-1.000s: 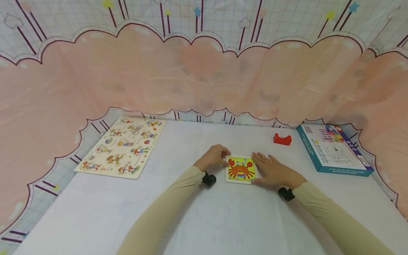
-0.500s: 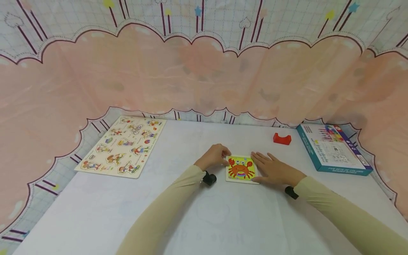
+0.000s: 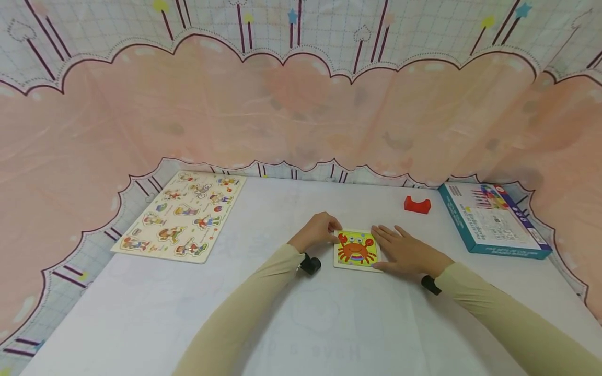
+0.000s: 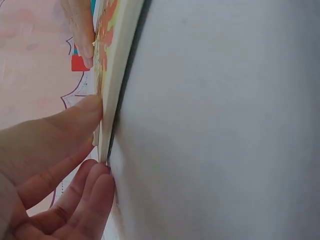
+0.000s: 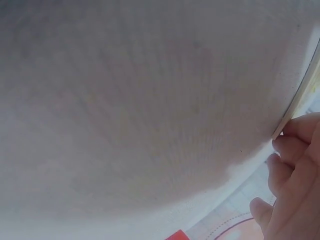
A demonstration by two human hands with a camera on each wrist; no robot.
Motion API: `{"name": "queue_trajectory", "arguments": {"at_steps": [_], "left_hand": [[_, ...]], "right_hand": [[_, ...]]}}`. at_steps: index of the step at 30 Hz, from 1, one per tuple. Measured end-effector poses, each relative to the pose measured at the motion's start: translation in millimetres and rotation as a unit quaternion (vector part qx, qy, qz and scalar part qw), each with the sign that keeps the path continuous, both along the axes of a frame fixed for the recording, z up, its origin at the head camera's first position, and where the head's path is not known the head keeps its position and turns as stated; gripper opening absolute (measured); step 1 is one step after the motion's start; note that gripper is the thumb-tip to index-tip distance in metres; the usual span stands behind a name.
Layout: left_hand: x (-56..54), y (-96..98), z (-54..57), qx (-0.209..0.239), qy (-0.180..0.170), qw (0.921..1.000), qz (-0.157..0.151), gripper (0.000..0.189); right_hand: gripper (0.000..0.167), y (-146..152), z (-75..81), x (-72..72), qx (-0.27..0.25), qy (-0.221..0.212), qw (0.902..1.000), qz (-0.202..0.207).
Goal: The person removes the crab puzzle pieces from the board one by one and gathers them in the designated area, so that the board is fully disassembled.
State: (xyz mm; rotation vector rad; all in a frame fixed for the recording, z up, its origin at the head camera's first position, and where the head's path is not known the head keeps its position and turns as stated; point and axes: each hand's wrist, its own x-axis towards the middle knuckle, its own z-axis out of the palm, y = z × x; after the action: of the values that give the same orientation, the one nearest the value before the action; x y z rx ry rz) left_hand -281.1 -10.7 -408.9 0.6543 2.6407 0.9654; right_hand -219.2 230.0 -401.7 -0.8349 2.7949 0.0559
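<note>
A small square crab puzzle [image 3: 356, 250], an orange crab on yellow inside a pale wooden frame, lies on the white table. My left hand [image 3: 316, 231] holds its upper left corner; in the left wrist view the thumb [image 4: 82, 112] presses on the puzzle's edge and the other fingers curl beside the corner. Along the right side rests my right hand [image 3: 408, 253], fingers stretched toward the far right corner and thumb at the near one. The right wrist view catches its fingertips [image 5: 295, 132] touching the edge of the wooden frame [image 5: 299, 97].
A red block with a curved notch [image 3: 417, 204] stands behind my right hand. At the far right lies a teal-sided box [image 3: 496, 219]. A larger wooden puzzle board [image 3: 181, 216] with pictures of children is at the left. A patterned cloth [image 3: 282, 120] hangs behind the table.
My right wrist has shifted slightly outward to the right, its fingers still at the puzzle's right side. The left hand and the puzzle stay nearly where they were.
</note>
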Motion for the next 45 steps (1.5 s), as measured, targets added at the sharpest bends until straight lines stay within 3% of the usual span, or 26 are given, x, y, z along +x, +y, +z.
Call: {"name": "queue_trajectory", "arguments": {"at_steps": [26,45], "left_hand": [[-0.8,2.6,-3.4,0.019,0.007,0.9998,0.003,0.026],[-2.4,1.4,-3.6,0.021,0.004,0.9998,0.002,0.022]], "right_hand": [[0.090,0.8,-0.7,0.0,-0.003,0.002,1.0000,0.001],[0.081,-1.4,-0.6,-0.8,0.011,-0.001,0.9986,0.053]]}}
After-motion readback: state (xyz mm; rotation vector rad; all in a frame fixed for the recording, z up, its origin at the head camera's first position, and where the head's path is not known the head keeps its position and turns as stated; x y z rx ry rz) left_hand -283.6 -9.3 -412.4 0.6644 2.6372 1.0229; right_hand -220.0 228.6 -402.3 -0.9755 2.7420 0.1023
